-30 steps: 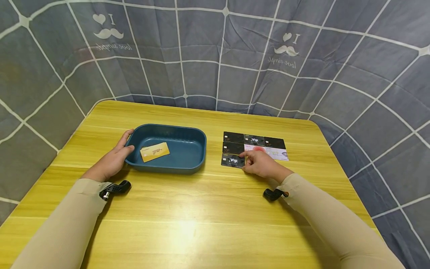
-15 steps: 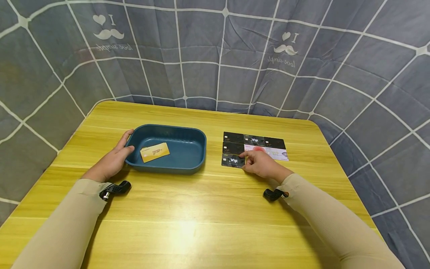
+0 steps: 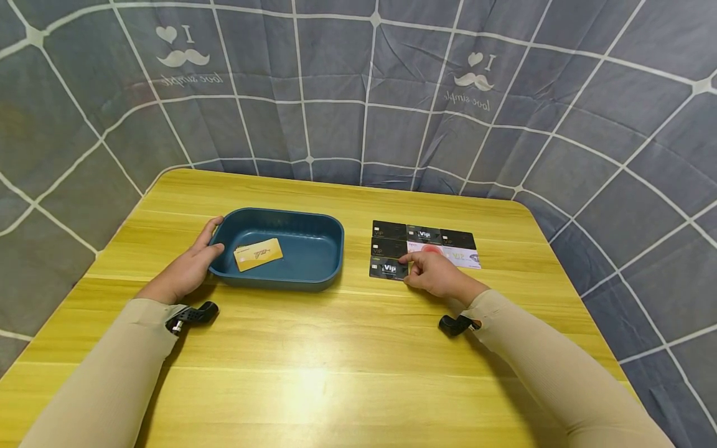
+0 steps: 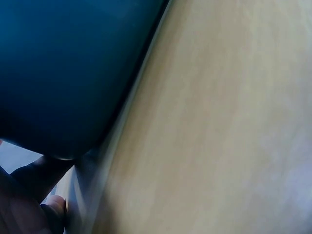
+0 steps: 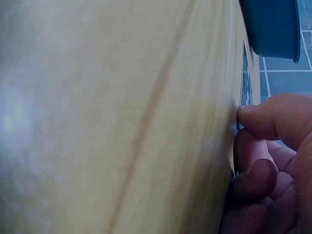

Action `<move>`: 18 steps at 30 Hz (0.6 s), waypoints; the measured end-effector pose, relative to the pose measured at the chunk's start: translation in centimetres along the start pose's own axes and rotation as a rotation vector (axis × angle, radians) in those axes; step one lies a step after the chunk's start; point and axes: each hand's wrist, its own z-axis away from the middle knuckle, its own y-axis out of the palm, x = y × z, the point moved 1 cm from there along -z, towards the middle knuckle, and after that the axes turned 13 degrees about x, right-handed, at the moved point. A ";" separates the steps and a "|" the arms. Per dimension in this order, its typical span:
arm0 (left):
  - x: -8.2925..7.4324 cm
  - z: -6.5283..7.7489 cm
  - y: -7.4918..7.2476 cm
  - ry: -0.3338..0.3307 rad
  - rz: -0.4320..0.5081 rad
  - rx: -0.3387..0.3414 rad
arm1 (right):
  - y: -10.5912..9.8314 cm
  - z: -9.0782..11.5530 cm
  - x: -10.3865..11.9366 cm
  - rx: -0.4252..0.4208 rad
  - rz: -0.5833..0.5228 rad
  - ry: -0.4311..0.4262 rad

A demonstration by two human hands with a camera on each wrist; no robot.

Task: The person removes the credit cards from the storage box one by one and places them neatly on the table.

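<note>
A teal rectangular plastic tray (image 3: pixel 297 283) stands left of centre in the head view, with gold cards (image 3: pixel 258 254) lying in it. My left hand (image 3: pixel 187 267) holds its left end, thumb over the rim and index finger along the outside; its other fingers are mostly hidden. On the right, my right hand (image 3: pixel 439 274) pinches the right end of a black "Vip" card (image 3: pixel 386 268) between thumb and index finger. That card lies flat at the near left of a block of cards. In the right wrist view, fingertips (image 5: pixel 251 116) meet the card's edge at the tabletop.
Black cards (image 3: pixel 389 229) and white cards (image 3: pixel 465 257) lie edge to edge behind and beside my right hand. The wooden table (image 3: pixel 313 348) carries everything. A grey checked curtain (image 3: pixel 336 93) hangs around its back and sides.
</note>
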 end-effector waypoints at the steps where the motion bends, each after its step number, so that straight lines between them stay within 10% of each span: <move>1: 0.0 0.0 0.0 0.000 0.002 0.001 | 0.0 0.0 0.0 0.000 -0.001 0.002; 18: 0.2 0.3 0.0 -0.003 0.002 0.006 | 0.6 0.1 0.2 0.003 -0.012 0.015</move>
